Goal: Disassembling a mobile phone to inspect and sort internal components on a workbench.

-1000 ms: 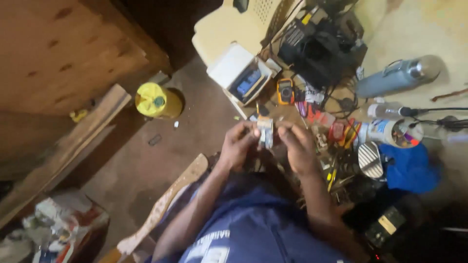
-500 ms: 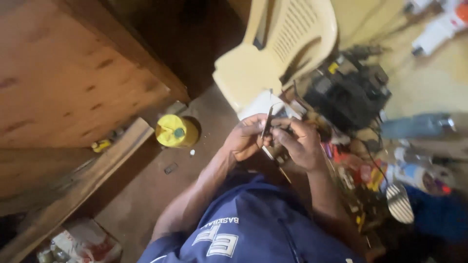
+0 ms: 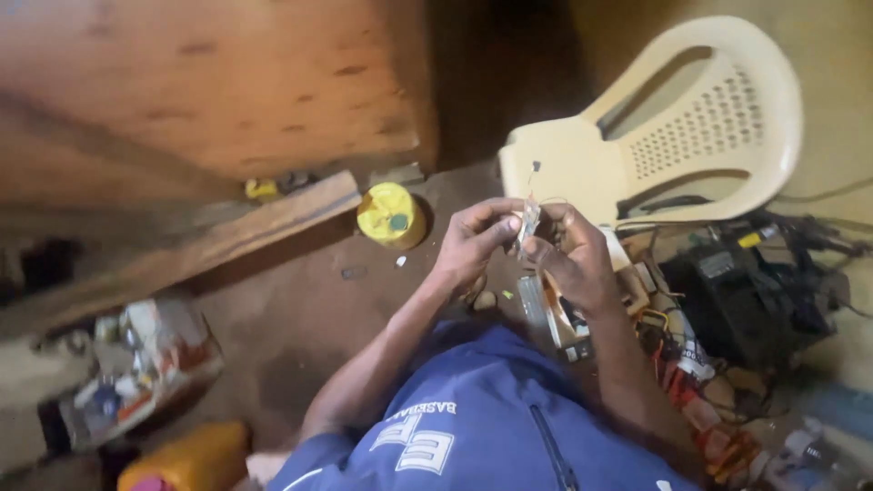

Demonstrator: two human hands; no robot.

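A left hand point(image 3: 473, 241) and right hand point(image 3: 573, 259) pinched a small pale component point(image 3: 527, 221) between their fingers above a cluttered floor; a yellow lid point(image 3: 391, 215) lay left of the fingers, a cream plastic chair point(image 3: 691, 127) just beyond.

The scene is dim and warm-toned, brightest at the far right around the plastic chair point(image 3: 691, 136). The far centre sinks into deep shadow. Motion blur softens everything, worst at the left edge.
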